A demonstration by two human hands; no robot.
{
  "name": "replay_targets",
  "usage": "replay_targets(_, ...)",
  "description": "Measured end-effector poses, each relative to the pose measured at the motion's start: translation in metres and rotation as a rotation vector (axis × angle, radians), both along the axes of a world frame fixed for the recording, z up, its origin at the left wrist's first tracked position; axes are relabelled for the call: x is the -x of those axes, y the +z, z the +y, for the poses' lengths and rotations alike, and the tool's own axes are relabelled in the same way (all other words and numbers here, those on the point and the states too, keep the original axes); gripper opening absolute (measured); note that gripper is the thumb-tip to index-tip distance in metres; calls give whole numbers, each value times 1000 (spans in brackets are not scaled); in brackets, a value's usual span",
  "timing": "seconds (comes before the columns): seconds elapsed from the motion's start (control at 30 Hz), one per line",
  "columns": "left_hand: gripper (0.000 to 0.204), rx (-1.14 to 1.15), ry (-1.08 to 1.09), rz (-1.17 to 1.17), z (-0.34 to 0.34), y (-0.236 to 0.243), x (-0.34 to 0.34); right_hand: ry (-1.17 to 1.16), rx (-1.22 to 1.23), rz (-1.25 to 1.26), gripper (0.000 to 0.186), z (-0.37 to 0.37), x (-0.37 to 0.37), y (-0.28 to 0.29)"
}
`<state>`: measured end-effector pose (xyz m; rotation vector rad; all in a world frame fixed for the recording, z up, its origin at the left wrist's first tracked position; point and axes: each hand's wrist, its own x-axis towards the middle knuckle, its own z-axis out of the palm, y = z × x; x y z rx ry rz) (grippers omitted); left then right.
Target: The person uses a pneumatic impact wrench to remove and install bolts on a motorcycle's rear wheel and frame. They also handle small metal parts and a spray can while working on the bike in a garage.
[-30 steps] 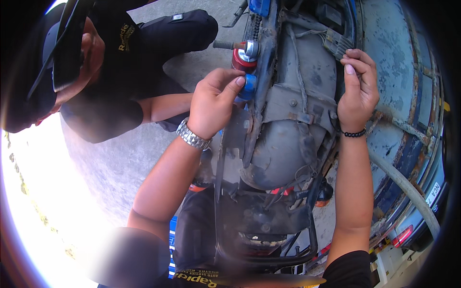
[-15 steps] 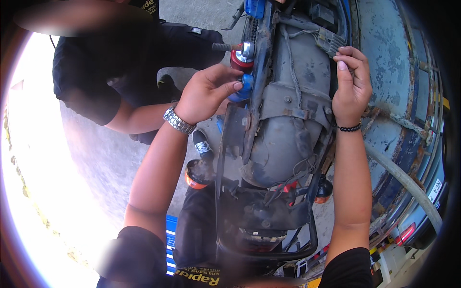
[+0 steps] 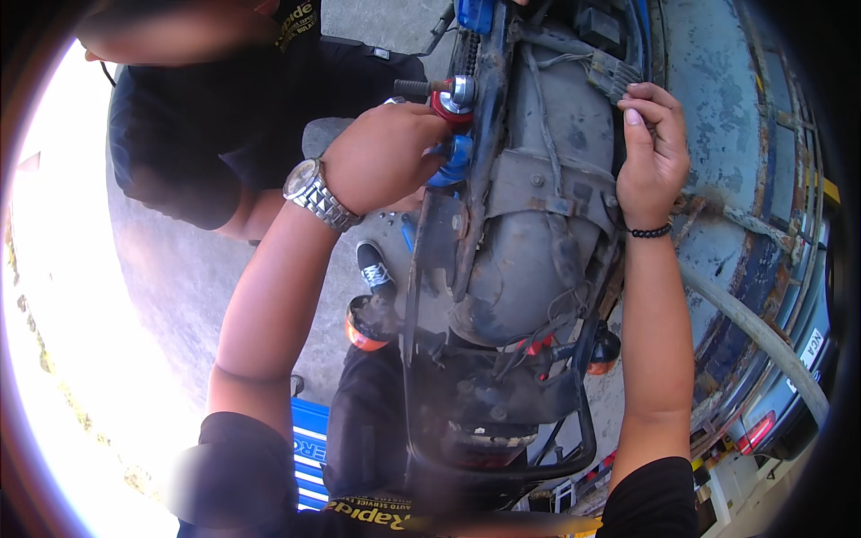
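A bolt end with a silver eye tops a red shock fitting beside the motorcycle's rusty frame. My left hand curls against that fitting and the blue cylinder below it; its fingertips are hidden, so what they grip is unclear. On the other side, my right hand has bent fingers at the end of a grey wire connector, by the frame's edge; what is between them is too small to tell. Between my hands lies the grey rear fender with loose wiring.
A co-worker in black crouches on the left. A dark shoe is on the concrete, near an orange-lensed lamp. A blue case lies below. A rusty vehicle body and railing line the right side.
My left hand has turned over further, hiding its fingertips, and its forearm has shifted left. My right hand has moved slightly up and left. The co-worker's head has moved up.
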<state>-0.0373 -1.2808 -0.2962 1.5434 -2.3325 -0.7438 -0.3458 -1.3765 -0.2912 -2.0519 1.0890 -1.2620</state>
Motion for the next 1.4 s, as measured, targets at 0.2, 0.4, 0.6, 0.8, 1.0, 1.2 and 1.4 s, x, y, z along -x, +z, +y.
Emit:
replay_targets(0.2,15,262,-12,-103,10,2,14,0,35,13,7,-1,0,0)
replay_targets(0.4,24,-168,71,3,3,8,7,-12,50,21,6,-1,0,0)
replay_targets(0.6,20,-244,-78,-112,-16,17,3,-22,52,25,6,-1,0,1)
replay_targets(0.8,16,-37,14,-119,-8,17,14,-23,62,26,5,0,-1,2)
replay_targets(1.0,25,49,29,-96,1,17,15,-18,61,32,6,0,-1,2)
replay_targets(1.2,18,-270,-119,-123,-29,15,4,-34,42,39,6,1,-1,3)
replay_targets(1.4,29,-136,-109,-249,-22,21,12,-45,47,52,6,0,-3,4)
